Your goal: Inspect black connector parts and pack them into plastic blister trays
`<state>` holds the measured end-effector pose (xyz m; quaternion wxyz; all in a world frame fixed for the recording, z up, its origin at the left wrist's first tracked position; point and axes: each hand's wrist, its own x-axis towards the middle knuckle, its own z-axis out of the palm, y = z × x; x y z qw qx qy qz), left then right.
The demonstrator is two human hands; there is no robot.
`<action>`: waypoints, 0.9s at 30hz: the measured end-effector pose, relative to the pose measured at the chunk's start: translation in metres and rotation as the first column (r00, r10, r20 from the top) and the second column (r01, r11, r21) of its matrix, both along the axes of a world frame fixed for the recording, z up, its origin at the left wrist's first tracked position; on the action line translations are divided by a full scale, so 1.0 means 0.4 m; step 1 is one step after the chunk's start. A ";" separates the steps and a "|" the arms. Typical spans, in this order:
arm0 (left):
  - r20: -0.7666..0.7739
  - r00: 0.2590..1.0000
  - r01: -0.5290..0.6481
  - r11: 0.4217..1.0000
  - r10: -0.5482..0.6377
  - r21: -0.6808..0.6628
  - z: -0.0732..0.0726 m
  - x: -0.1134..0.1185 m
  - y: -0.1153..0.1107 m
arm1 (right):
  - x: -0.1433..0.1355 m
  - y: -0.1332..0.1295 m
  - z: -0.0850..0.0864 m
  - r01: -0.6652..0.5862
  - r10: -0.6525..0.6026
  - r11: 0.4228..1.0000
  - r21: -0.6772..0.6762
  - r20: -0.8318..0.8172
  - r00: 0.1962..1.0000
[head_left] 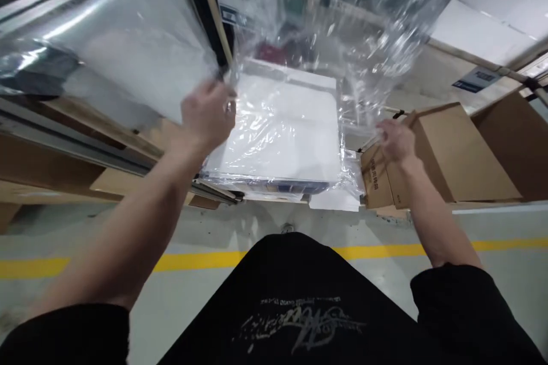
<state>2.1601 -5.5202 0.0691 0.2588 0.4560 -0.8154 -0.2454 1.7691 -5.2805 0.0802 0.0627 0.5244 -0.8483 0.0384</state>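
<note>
We grip a clear plastic bag [334, 28] with 2 hands. Left hand [205, 117] and right hand [396, 140] pinch its edges above a white stack [278, 137].

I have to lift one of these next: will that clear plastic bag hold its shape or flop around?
The clear plastic bag looks thin and crinkled, billowing between the left hand and right hand, so probably floppy and very light. Its glossy film may be slippery.

Both hands up, pinching a clear plastic bag [325, 28] held open above a white flat box [282, 131]. Left hand [208, 117] grips the bag's left edge, right hand [396, 140] the right edge. Cardboard boxes [454, 154] right, yellow floor line [192, 261] below.
</note>
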 end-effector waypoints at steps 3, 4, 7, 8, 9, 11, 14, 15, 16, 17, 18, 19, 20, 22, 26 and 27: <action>0.274 0.956 0.130 0.988 -0.104 -0.079 -0.088 -0.014 0.023 | 0.013 0.013 -0.116 -0.014 0.011 0.988 0.151 0.024 1.000; 0.288 0.950 0.148 0.986 -0.122 -0.070 -0.109 -0.015 0.022 | 0.013 0.011 -0.134 -0.025 0.019 0.978 0.207 0.030 0.999; 0.033 0.999 -0.028 0.989 0.023 0.147 -0.139 -0.023 -0.001 | 0.007 0.004 -0.153 -0.012 -0.004 0.946 0.325 0.046 0.999; -0.089 0.984 -0.119 0.945 0.153 0.304 -0.143 -0.030 -0.012 | 0.005 0.003 -0.152 0.003 -0.020 0.944 0.330 0.050 0.999; -0.175 0.941 -0.181 0.866 0.291 0.467 -0.147 -0.037 -0.022 | 0.004 0.003 -0.149 0.017 -0.035 0.948 0.316 0.052 0.998; -0.222 0.850 -0.204 0.686 0.478 0.698 -0.160 -0.050 -0.037 | 0.005 0.006 -0.136 0.036 -0.048 0.965 0.260 0.040 0.998; -0.221 0.825 -0.149 0.577 0.520 0.803 -0.195 -0.063 -0.037 | 0.019 0.012 -0.114 0.065 -0.060 0.979 0.193 -0.032 0.998; -0.230 0.818 -0.136 0.566 0.528 0.813 -0.208 -0.065 -0.032 | 0.025 0.015 -0.110 0.072 -0.062 0.978 0.197 -0.057 0.996; -0.241 0.811 -0.133 0.570 0.533 0.811 -0.221 -0.065 -0.024 | 0.032 0.018 -0.110 0.076 -0.061 0.973 0.218 -0.077 0.995; -0.250 0.807 -0.140 0.585 0.535 0.799 -0.232 -0.064 -0.013 | 0.037 0.021 -0.115 0.076 -0.056 0.964 0.256 -0.084 0.995; -0.254 0.802 -0.163 0.608 0.540 0.777 -0.242 -0.061 -0.001 | 0.040 0.025 -0.124 0.073 -0.052 0.949 0.308 -0.079 0.996; -0.262 0.791 -0.193 0.633 0.552 0.750 -0.250 -0.055 0.012 | 0.041 0.029 -0.138 0.076 -0.058 0.929 0.362 -0.061 0.996; -0.265 0.797 -0.230 0.678 0.543 0.698 -0.258 -0.045 0.025 | 0.037 0.033 -0.154 0.089 -0.084 0.909 0.407 -0.032 0.996; -0.181 0.889 -0.297 0.832 0.420 0.470 -0.269 -0.019 0.044 | 0.016 0.045 -0.194 0.127 -0.179 0.886 0.445 0.075 0.981; 0.406 0.913 -0.013 0.999 0.033 -0.053 -0.267 0.032 0.057 | -0.067 0.088 -0.269 0.106 -0.342 0.903 0.417 0.545 0.765; 0.504 0.864 0.023 0.998 0.008 -0.055 -0.257 0.039 0.062 | -0.091 0.106 -0.284 0.068 -0.345 0.916 0.396 0.687 0.639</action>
